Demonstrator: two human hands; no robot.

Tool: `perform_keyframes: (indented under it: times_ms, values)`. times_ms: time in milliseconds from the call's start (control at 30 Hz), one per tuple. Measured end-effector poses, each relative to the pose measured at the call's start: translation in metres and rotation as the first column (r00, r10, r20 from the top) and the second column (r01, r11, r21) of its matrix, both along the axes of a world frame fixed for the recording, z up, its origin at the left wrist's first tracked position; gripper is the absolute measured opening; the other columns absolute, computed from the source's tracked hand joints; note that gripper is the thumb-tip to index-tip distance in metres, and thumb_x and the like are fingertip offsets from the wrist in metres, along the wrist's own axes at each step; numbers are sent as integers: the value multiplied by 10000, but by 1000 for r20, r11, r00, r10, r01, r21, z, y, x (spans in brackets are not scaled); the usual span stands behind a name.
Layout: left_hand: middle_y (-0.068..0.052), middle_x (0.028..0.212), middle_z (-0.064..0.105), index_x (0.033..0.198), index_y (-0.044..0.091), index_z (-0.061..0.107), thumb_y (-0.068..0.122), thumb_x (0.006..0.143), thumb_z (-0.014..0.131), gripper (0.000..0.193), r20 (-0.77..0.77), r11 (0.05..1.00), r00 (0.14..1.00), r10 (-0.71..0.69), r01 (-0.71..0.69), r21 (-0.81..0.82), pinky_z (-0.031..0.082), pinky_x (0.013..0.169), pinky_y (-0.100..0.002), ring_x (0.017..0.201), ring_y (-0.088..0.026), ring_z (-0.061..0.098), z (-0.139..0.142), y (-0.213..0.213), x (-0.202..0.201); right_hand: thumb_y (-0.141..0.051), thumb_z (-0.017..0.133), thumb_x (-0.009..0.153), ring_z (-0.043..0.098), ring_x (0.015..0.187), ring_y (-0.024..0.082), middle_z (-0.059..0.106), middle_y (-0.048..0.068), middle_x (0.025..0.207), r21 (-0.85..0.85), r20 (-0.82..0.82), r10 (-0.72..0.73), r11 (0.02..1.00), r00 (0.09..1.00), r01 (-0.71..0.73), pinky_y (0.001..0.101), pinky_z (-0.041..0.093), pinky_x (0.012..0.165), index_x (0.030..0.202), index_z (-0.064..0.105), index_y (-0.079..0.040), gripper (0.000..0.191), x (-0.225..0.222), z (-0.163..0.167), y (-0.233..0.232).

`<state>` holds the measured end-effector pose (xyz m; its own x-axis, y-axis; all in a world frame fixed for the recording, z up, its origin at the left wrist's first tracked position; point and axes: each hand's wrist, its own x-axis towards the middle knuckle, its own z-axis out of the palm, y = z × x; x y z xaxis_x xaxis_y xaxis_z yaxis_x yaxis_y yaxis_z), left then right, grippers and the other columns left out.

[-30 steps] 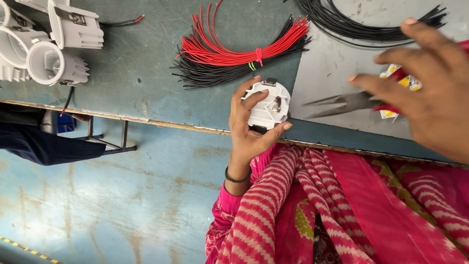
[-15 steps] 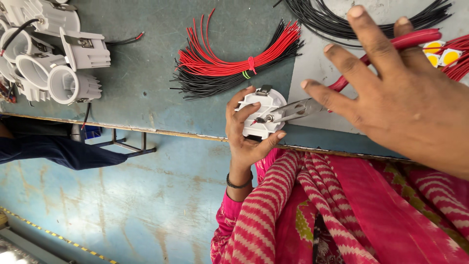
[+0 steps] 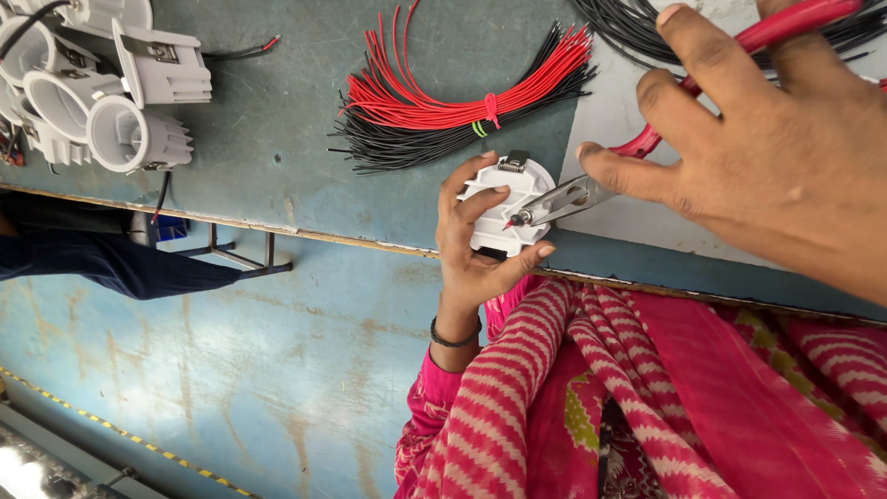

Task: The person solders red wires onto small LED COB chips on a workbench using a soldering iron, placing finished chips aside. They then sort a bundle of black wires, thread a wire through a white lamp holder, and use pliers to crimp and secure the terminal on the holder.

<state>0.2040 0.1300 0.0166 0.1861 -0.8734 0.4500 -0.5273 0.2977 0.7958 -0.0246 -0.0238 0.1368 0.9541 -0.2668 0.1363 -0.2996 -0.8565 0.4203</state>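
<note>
My left hand (image 3: 467,268), with a dark bangle at the wrist, grips a round white lamp housing (image 3: 513,185) with a metal clip, held over the table's near edge. My right hand (image 3: 767,157) looms large at the right and holds red-handled needle-nose pliers (image 3: 564,199). The plier tips rest on the housing's face, pinching what looks like a small red wire end. A tied bundle of red wires (image 3: 443,102) lies on the table just beyond the housing, over a bundle of black wires (image 3: 416,148).
Several white lamp housings (image 3: 111,83) are piled at the far left of the green table (image 3: 277,139). More black wires (image 3: 628,28) lie at the top right on a grey sheet (image 3: 610,120). A person's dark blue clothing (image 3: 92,263) shows under the table's left edge.
My right hand has brought the pliers leftward from the grey sheet onto the housing. My left hand has kept hold of the housing.
</note>
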Motion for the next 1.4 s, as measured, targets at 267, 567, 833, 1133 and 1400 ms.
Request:
perform_keyframes:
  times_ms: [267,567,833,1133,1400]
  values:
    - [-199,1525,495,1315,127,564,247,728,983,731,-45,1000,999,-7,6,-10,575,1065,-403,1323,-321,600,3,-1,-1,-358,606,836,548,1023,241,575,-11,921,-36,-120,46,998,992,-51,313,493,601,1310,662,-481,493,5,0,-6]
    - [-204,1521,465,1325,109,540,157,768,964,702,-15,960,959,281,-281,0,555,1060,-393,1305,-327,585,3,8,-35,-357,613,813,489,804,223,455,-8,777,-91,-127,5,996,992,-17,281,395,481,1344,692,-430,542,2,-4,14]
    - [-215,1613,276,1480,112,422,33,867,889,775,-216,861,848,484,-506,-55,536,1094,-403,1413,-328,431,-9,14,-84,-314,637,846,462,797,236,432,23,771,18,-108,-101,994,989,104,285,383,480,1374,689,-403,538,-4,-21,40]
    - [-225,1651,175,1591,114,343,8,975,801,776,-265,886,858,440,-463,-30,528,1128,-404,1487,-359,356,-17,23,-92,-251,613,853,507,840,234,487,19,809,-35,-198,-128,992,972,124,286,486,573,1449,648,-404,617,-5,-33,43]
    - [-180,1590,380,1477,147,509,104,810,904,777,-96,994,995,29,-19,104,424,1221,-445,1473,-344,451,5,22,2,-301,616,820,564,1277,309,659,42,1129,-2,-37,37,999,999,-37,362,604,804,1297,711,-351,489,3,-21,1]
